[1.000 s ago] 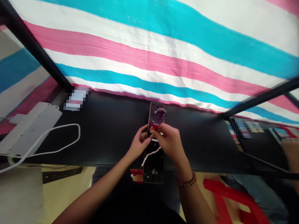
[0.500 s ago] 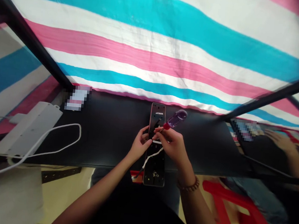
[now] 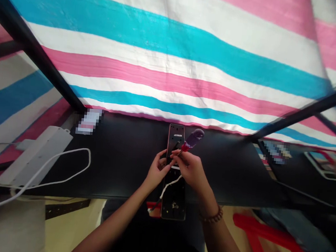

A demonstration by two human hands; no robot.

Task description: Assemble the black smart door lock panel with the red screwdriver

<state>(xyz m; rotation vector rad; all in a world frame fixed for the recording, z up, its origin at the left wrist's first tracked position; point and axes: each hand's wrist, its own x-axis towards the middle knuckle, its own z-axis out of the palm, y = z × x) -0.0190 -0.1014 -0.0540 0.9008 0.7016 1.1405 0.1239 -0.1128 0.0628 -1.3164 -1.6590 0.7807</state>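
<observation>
- Long dark panel on the counter, reaching past its front edge
- Right hand has its grip closed on a purple screwdriver
- Left hand at the panel's left side, cannot tell whether its grip is closed
- White power strip near the counter's left edge

The black table carries a dark panel, white power strip and blurred sheet

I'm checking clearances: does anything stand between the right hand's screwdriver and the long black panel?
Nothing visible does, though the tip of the purple-handled screwdriver in the right hand is hard to make out. Lower down, a white cable slants across the long black panel.
</observation>
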